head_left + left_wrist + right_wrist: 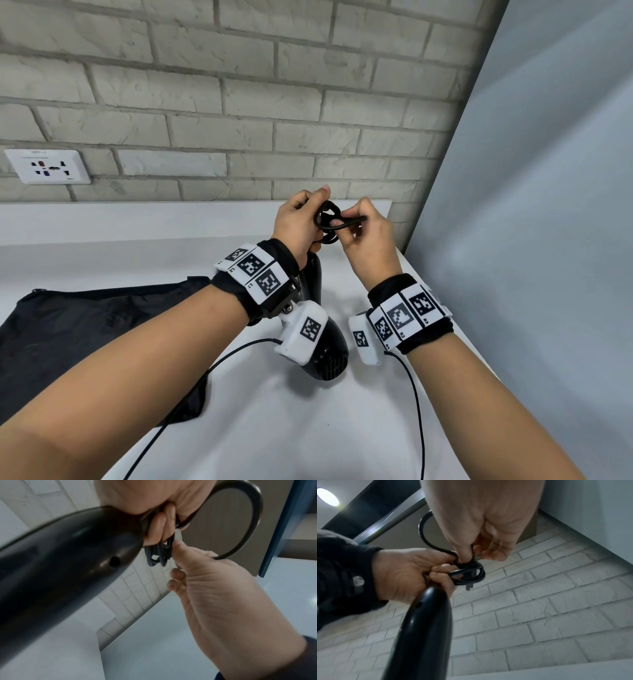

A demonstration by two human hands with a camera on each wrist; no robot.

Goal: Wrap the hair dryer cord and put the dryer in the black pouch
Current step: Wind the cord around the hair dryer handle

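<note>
The black hair dryer (329,356) hangs nozzle-down over the white table (274,428), handle (313,277) pointing up. My left hand (308,219) grips the top of the handle (68,561) together with the coiled black cord (327,224). My right hand (346,229) pinches a strand of the cord (471,573) at the bundle, with a free loop (254,520) arching between the hands. The plug prongs (469,587) stick out below the coil. The black pouch (85,335) lies flat on the table to the left, partly under my left forearm.
A brick wall (239,102) stands close behind the table, with a white socket plate (48,167) at the left. A grey panel (531,205) borders the table's right side. Thin black wrist-camera cables (416,394) trail down from both wrists.
</note>
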